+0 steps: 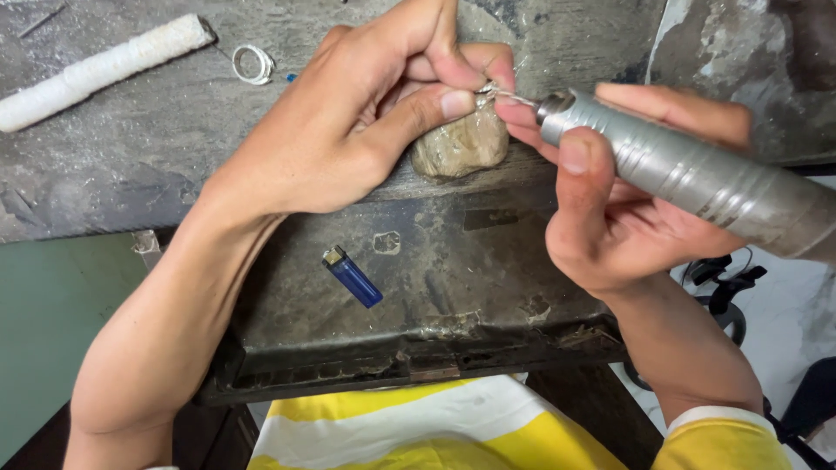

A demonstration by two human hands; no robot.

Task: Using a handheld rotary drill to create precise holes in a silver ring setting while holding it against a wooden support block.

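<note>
We see the left hand [348,130] pinching a small silver ring [485,90] between thumb and index fingertips, fingers closed tight on it, braced over a worn wooden bench peg [460,144] at the front edge of the workbench [131,148]. The right hand [610,200] wraps a grey metal rotary handpiece [697,178], fingers clamped around its barrel, thumb across the top. The thin bit [515,100] touches the ring or sits just at it; we cannot tell exactly which face it meets.

As we judge it, doing this well means keeping both hands anchored on the peg so the ring does not chatter, holding light pressure, and keeping the bit clear of the left fingertips, which sit right beside it. The piece is tiny and mostly hidden by the fingers, so we should turn it in small steps.

The ring looks bright, thin and pale metal; only a sliver shows. Its finish is too small to tell.

Elsewhere: a blue lighter [353,276] lies on the dark lower tray [435,305] below the front edge. A second silver ring [252,63] lies toward the back left of the bench, near a white wrapped stick [100,70] at the back left corner. A yellow and white shirt [418,431] shows at the bottom.
</note>
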